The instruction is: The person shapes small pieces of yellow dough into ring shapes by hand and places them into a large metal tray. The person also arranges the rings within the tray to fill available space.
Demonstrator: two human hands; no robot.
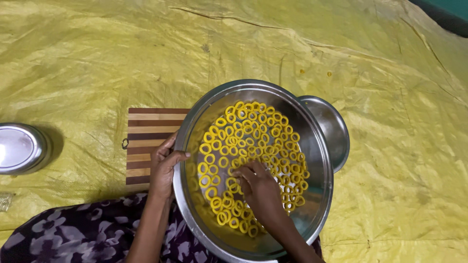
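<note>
A large steel bowl (317,146) is tilted toward me and holds several yellow ring-shaped snacks (253,131) spread over its inside. My left hand (163,168) grips the bowl's left rim, thumb over the edge. My right hand (261,190) is inside the bowl, resting on the rings with its fingers curled among them; whether it holds any ring is hidden.
A striped wooden board (146,141) lies under the bowl's left side. A smaller steel plate (334,129) sticks out behind the bowl on the right. A round steel lid or container (19,148) sits at the far left. Yellow sheeting (97,58) covers the floor. Dark floral cloth (83,234) covers my lap.
</note>
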